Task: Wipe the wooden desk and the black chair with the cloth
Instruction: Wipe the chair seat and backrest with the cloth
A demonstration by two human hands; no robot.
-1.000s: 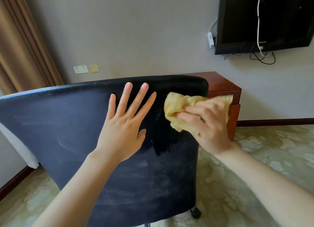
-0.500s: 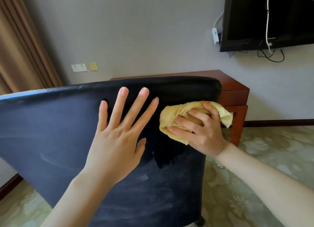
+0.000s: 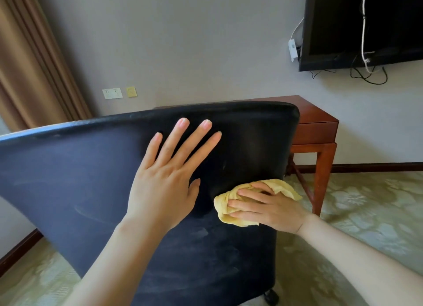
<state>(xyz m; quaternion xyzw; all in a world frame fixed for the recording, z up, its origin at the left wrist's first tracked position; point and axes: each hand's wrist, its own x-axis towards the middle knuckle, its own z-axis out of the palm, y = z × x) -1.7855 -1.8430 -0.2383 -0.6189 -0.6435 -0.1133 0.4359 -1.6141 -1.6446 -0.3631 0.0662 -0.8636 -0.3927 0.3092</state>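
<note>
Grey wall (image 3: 183, 42) behind carries one black television (image 3: 343, 19) and two small wall plates (image 3: 112, 93). One red-brown wooden desk (image 3: 318, 122) stands against it, behind one black fabric chair (image 3: 68, 180). One left hand (image 3: 164, 186) lies flat, fingers spread, on the backrest's middle. One right hand (image 3: 270, 209) grips one crumpled yellow cloth (image 3: 229, 216) against the backrest near its right edge.

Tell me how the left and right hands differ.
The left hand lies flat and spread; the right hand grips the bunched yellow cloth. The left hand sits higher on the back of the black chair, the right hand lower, near its edge. Both rest against the chair.
</note>
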